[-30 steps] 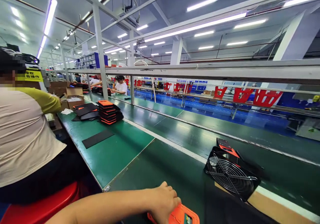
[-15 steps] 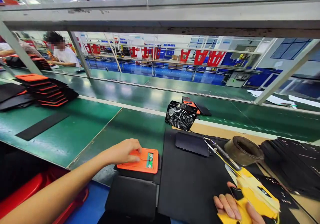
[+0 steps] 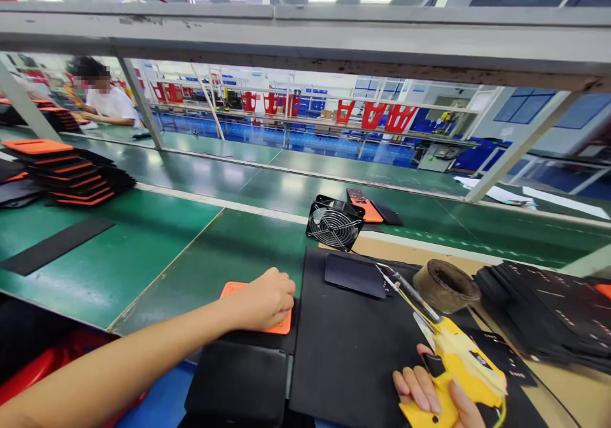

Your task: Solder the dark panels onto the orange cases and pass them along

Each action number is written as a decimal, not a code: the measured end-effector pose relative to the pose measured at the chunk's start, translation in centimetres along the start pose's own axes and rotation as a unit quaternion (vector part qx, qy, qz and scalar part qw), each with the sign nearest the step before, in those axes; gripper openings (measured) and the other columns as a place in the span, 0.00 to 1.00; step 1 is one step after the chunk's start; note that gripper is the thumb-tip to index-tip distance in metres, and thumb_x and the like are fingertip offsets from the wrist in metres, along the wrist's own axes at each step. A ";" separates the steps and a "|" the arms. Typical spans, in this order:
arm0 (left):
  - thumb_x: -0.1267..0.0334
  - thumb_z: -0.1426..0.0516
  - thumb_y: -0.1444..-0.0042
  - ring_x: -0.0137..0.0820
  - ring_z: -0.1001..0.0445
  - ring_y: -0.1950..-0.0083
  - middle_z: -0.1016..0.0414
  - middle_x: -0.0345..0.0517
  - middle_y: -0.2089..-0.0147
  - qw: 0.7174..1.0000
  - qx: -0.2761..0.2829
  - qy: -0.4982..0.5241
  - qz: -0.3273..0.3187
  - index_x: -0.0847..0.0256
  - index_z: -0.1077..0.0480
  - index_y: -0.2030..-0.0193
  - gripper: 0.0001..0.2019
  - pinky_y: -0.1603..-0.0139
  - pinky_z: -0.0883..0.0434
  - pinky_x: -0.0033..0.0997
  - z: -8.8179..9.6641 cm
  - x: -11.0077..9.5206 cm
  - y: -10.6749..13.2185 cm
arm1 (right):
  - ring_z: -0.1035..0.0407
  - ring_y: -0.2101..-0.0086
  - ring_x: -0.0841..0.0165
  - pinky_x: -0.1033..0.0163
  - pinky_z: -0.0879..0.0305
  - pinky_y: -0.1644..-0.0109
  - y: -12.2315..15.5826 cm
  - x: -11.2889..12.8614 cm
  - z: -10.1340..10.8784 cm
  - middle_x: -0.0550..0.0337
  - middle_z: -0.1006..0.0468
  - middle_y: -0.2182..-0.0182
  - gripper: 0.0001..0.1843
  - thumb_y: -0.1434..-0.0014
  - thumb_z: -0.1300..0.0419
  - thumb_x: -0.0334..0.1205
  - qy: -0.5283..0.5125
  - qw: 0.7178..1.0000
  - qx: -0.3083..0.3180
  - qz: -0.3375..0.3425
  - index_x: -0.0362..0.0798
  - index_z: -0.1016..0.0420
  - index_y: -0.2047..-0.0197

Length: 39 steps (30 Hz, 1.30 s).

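My left hand (image 3: 271, 297) is closed over the right part of an orange-faced panel (image 3: 231, 288). Its fingers are curled down and cover the small green circuit board seen there earlier. What they pinch, if anything, is hidden. In my right hand (image 3: 420, 390) is a yellow soldering gun (image 3: 470, 358), its thin metal tip pointing up and left above a black mat (image 3: 351, 345). A dark flat panel (image 3: 356, 276) lies on the mat beneath the tip. Below the orange panel is a black flat case (image 3: 237, 380).
A small fan with a wire guard (image 3: 335, 224) stands behind the mat. Right of the tip sits a brown ring-shaped holder (image 3: 443, 286), near stacked black panels (image 3: 539, 307). Orange-edged panels (image 3: 79, 176) are piled at left. A co-worker (image 3: 112, 103) sits across the bench.
My left hand has moved right across the orange panel and its fingers have curled over the circuit board. The view has shifted slightly; my right hand still holds the soldering gun.
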<state>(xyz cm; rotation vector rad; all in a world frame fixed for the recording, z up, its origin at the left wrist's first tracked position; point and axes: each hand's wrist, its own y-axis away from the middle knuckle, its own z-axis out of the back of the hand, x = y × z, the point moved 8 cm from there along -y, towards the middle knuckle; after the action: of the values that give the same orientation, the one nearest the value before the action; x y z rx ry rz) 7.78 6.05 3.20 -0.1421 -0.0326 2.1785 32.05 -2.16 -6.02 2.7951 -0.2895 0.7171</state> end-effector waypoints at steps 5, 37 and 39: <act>0.70 0.44 0.48 0.28 0.35 0.66 0.32 0.40 0.71 0.999 -0.034 -0.001 -0.030 0.63 0.36 0.77 0.08 0.63 0.43 0.30 0.8 -1.5 -3.2 | 0.49 0.81 0.70 0.63 0.40 0.73 -0.3 -0.1 0.1 0.67 0.39 0.86 0.15 0.45 0.36 0.44 -0.020 0.999 0.034 0.008 0.47 0.27 0.55; 0.62 0.50 0.47 0.32 0.28 0.61 0.22 0.40 0.62 0.897 0.062 0.393 0.192 0.62 0.24 0.61 0.14 0.61 0.35 0.23 -1.5 2.3 -3.3 | 0.54 0.82 0.71 0.65 0.43 0.78 0.6 0.7 -0.5 0.70 0.46 0.85 0.21 0.54 0.32 0.48 0.091 0.994 -0.003 0.064 0.49 0.27 0.58; 0.63 0.49 0.46 0.31 0.28 0.60 0.22 0.38 0.62 0.899 0.028 0.409 0.157 0.60 0.24 0.60 0.14 0.59 0.35 0.23 -0.2 0.9 -3.6 | 0.47 0.81 0.68 0.63 0.41 0.79 1.0 0.5 -1.0 0.67 0.41 0.82 0.20 0.50 0.34 0.53 0.167 0.983 -0.020 0.075 0.52 0.29 0.57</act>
<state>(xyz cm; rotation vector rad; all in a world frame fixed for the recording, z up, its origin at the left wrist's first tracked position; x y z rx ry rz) 10.27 8.83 3.23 -1.0794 0.5635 2.2627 31.83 -2.93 -4.73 2.5760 -0.4457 1.1818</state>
